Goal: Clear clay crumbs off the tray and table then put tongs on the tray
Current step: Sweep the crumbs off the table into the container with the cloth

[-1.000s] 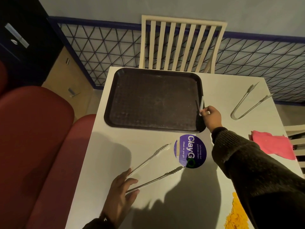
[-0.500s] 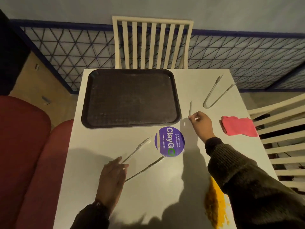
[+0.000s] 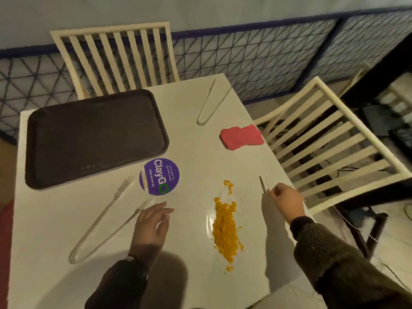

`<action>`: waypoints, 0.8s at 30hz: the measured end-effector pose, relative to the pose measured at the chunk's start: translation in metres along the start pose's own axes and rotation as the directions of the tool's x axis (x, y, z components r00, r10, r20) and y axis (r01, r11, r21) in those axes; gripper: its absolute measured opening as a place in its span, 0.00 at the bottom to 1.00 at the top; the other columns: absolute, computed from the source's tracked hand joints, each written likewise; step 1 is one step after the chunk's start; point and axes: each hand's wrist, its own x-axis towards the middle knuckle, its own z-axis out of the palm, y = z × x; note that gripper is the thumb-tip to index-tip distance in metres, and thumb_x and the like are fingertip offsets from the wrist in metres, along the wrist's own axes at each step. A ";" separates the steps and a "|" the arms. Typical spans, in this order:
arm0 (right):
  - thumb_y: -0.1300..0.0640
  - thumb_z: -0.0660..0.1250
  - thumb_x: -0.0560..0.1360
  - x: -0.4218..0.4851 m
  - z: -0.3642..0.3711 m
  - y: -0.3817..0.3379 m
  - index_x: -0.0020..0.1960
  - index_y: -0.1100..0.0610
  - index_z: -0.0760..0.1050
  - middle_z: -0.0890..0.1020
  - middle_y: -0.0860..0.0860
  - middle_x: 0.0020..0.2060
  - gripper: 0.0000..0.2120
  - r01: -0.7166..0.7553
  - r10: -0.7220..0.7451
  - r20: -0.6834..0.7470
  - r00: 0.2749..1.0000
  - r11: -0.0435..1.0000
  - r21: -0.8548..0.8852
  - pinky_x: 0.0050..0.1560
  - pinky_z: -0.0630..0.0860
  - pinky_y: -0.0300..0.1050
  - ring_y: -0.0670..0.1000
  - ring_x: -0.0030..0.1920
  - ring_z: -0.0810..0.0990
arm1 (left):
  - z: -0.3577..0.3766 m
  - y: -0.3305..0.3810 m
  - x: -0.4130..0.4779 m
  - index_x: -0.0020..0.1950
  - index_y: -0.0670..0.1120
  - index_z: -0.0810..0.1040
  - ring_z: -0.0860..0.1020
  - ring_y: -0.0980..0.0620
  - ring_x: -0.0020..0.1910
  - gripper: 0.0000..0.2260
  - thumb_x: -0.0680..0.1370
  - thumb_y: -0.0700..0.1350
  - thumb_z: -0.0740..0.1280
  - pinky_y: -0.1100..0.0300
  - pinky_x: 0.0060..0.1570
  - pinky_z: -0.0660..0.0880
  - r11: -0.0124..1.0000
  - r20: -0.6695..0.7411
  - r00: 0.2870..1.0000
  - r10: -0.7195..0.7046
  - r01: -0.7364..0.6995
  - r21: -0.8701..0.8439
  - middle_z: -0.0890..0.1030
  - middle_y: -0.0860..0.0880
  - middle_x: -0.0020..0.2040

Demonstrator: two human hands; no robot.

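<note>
A dark brown tray (image 3: 95,137) lies at the far left of the white table (image 3: 196,141). Orange clay crumbs (image 3: 225,226) form a heap on a clear plate near the front right. My right hand (image 3: 286,200) pinches small tweezers (image 3: 264,182), just right of the heap. My left hand (image 3: 151,221) hovers, fingers apart and holding nothing, beside the tip of one pair of metal tongs (image 3: 107,221) lying at the front left. A second pair of tongs (image 3: 210,105) rests at the far right of the table.
A purple round ClayGo sticker (image 3: 159,176) sits below the tray. A pink cloth (image 3: 242,137) lies near the right edge. Cream slatted chairs stand behind (image 3: 113,56) and to the right (image 3: 330,141) of the table.
The view swung right and down, bringing the crumb heap into sight. My right hand carried the tweezers from the tray's edge toward the front right. My left hand left the tongs' handle end.
</note>
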 end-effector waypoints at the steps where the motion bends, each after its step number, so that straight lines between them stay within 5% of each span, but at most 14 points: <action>1: 0.57 0.64 0.75 0.001 -0.003 0.008 0.40 0.54 0.75 0.78 0.49 0.35 0.06 -0.001 0.001 -0.011 1.000 1.000 -0.020 0.50 0.76 0.53 0.53 0.40 0.77 | 0.007 0.009 0.000 0.54 0.52 0.81 0.77 0.50 0.61 0.12 0.78 0.50 0.59 0.42 0.64 0.72 1.000 0.033 0.999 -0.023 0.023 -0.006 0.81 0.51 0.60; 5: 0.60 0.62 0.75 0.009 -0.011 0.023 0.44 0.58 0.77 0.79 0.52 0.38 0.06 0.008 -0.007 0.011 1.000 0.997 -0.070 0.56 0.73 0.58 0.57 0.43 0.78 | 0.033 0.044 0.002 0.54 0.48 0.83 0.77 0.46 0.62 0.14 0.78 0.47 0.59 0.42 0.69 0.68 0.996 0.106 0.993 -0.054 0.046 0.070 0.81 0.47 0.61; 8: 0.55 0.64 0.76 0.013 -0.013 0.027 0.44 0.57 0.77 0.81 0.53 0.40 0.06 0.046 -0.044 0.025 0.999 0.994 -0.101 0.56 0.70 0.54 0.57 0.45 0.78 | 0.050 0.065 0.010 0.57 0.48 0.82 0.74 0.47 0.66 0.11 0.81 0.42 0.62 0.52 0.71 0.64 0.988 0.160 0.986 -0.041 0.015 0.157 0.79 0.49 0.65; 15: 0.52 0.65 0.75 0.005 -0.015 0.029 0.37 0.56 0.72 0.73 0.46 0.29 0.11 0.016 -0.011 -0.040 0.999 0.991 0.133 0.54 0.73 0.56 0.51 0.35 0.73 | 0.078 0.105 0.071 0.67 0.51 0.75 0.67 0.52 0.71 0.14 0.82 0.44 0.60 0.66 0.67 0.58 0.960 0.365 0.928 0.071 -0.164 0.228 0.73 0.51 0.71; 19: 0.54 0.63 0.77 -0.010 -0.014 0.030 0.35 0.59 0.73 0.73 0.47 0.26 0.14 -0.040 0.064 -0.082 0.995 0.963 0.268 0.53 0.71 0.54 0.47 0.31 0.71 | 0.105 0.130 0.141 0.69 0.45 0.74 0.67 0.47 0.71 0.16 0.81 0.40 0.60 0.62 0.69 0.60 0.932 0.429 0.893 0.135 -0.262 0.252 0.73 0.46 0.71; 24: 0.52 0.63 0.77 -0.031 -0.005 0.037 0.34 0.59 0.72 0.74 0.50 0.27 0.16 -0.097 0.130 -0.068 0.989 0.928 0.361 0.44 0.68 0.45 0.54 0.35 0.73 | 0.160 0.141 0.225 0.68 0.43 0.74 0.72 0.41 0.67 0.16 0.80 0.38 0.62 0.53 0.67 0.67 0.884 0.474 0.856 0.207 -0.371 0.284 0.75 0.41 0.66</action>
